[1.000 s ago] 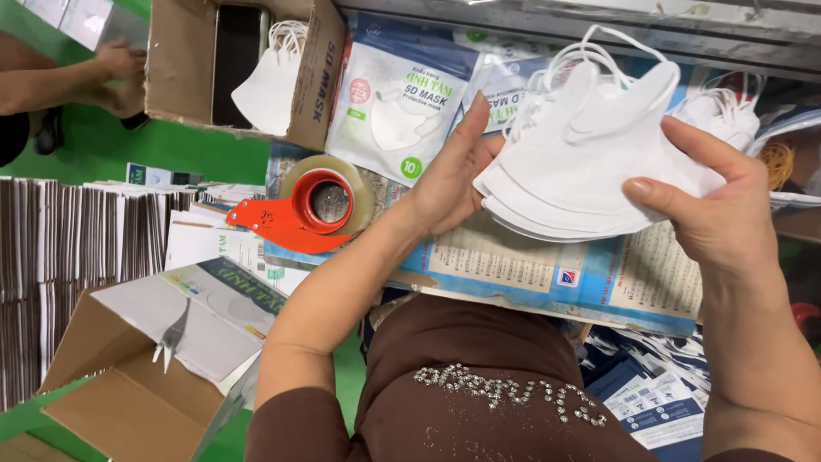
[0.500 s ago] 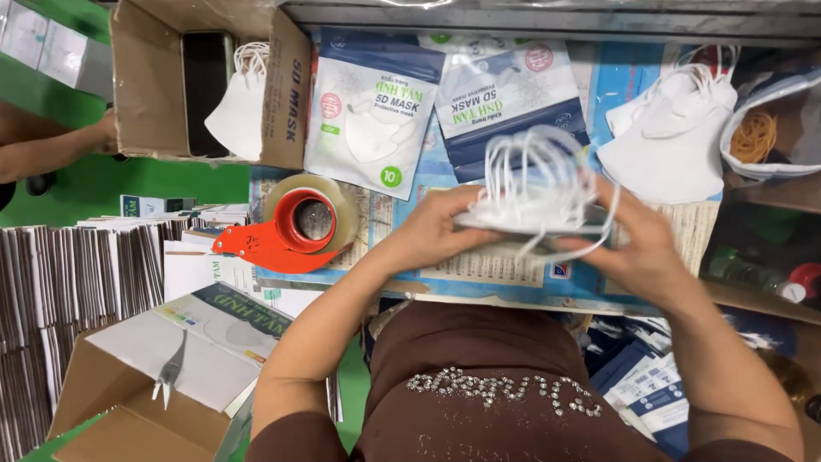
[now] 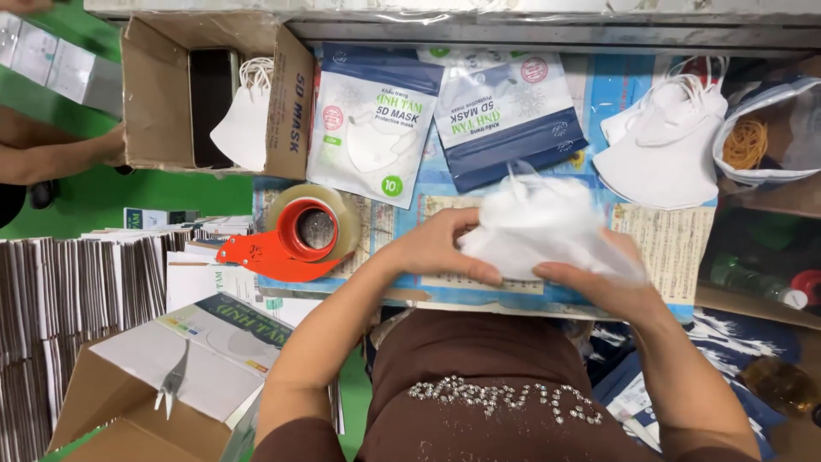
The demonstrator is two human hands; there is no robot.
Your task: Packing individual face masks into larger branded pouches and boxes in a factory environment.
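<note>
Surface: a worktable [image 3: 658,248] covered with printed sheets, seen from above.
Stack of white masks [image 3: 534,227]: held low over the table's near edge, blurred.
Left hand [image 3: 440,248]: fingers closed on the stack's left side.
Right hand [image 3: 603,287]: clamped on the stack's lower right.
Tape dispenser [image 3: 291,239]: orange, laid left of the left hand.
Mask packets [image 3: 376,124]: two laid flat at the back.
Loose masks [image 3: 663,154]: piled at the right, apart from the hands.
Cardboard box [image 3: 286,94]: open at the back left, one mask inside.
</note>
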